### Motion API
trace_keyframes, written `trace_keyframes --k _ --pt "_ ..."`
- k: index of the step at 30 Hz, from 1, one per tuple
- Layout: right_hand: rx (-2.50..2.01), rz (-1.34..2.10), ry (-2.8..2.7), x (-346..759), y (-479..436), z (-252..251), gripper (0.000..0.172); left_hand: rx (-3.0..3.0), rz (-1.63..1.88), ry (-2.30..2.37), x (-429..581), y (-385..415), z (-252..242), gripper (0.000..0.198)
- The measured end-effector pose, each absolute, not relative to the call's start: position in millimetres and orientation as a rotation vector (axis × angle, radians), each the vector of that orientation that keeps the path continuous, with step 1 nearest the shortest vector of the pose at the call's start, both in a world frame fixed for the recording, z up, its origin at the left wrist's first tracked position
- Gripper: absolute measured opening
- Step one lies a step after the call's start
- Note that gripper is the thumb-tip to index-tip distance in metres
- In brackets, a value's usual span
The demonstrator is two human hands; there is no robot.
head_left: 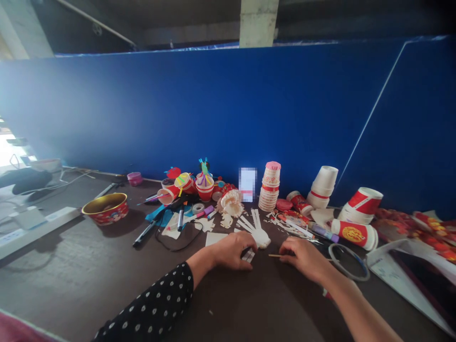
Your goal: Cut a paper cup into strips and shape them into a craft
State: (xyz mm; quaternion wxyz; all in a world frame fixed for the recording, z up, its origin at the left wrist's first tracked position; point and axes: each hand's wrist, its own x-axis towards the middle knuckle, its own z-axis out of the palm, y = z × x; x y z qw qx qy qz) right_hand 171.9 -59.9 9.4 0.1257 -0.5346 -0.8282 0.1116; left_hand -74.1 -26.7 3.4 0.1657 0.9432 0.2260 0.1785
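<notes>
Left hand (231, 250) curled over narrow white paper strips (248, 256) — grip unclear, right hand (302, 259) pinching a thin wooden stick (275, 255) — a white cut-paper-strip figure (257, 230) just beside

White paper cutout (260, 237), long strips splayed, lying flat, wooden toothpick (275, 255) in right hand (304, 259)

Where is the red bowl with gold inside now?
The red bowl sits on the dark table in the head view, left of the black marker and well left of the person's left hand.

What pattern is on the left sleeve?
The left sleeve is black with white dots, best seen in the head view.
</notes>
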Motion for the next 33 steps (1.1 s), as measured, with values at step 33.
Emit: trace_keyframes --k 33 --pt "-1.399 0.358 -2.414 138 -75 9 0.016 2.925 0.421 0.844 -57 -43 0 0.017"
